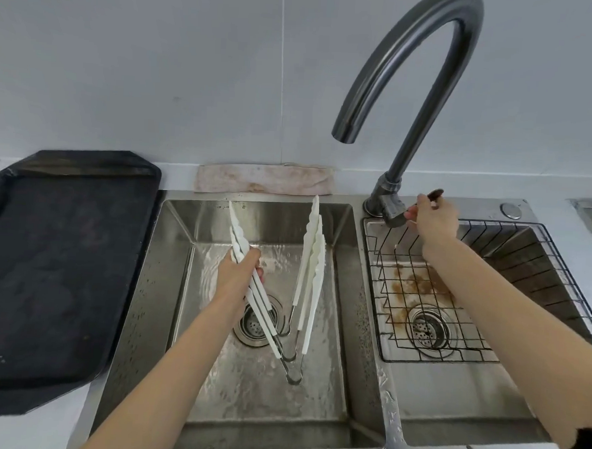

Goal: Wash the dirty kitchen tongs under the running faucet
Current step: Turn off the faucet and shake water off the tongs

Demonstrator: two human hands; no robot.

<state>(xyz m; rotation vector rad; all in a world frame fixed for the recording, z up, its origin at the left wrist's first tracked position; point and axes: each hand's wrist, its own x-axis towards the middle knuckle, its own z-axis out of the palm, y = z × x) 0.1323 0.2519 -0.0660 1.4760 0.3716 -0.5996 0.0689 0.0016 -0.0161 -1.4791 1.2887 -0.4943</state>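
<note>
Left hand fingers curl round one side of the white tongs, held spread over the left sink basin, tips far, hinges near the drain. Right hand fingers pinch the faucet handle at the faucet base. No stream visible at the spout. Risk: several tongs in one grip could slip into the wet basin; a hard turn could splash. Right basin holds a wire rack, rusty stains beneath. Black tray on the left tabletop, cloth far behind.
</note>
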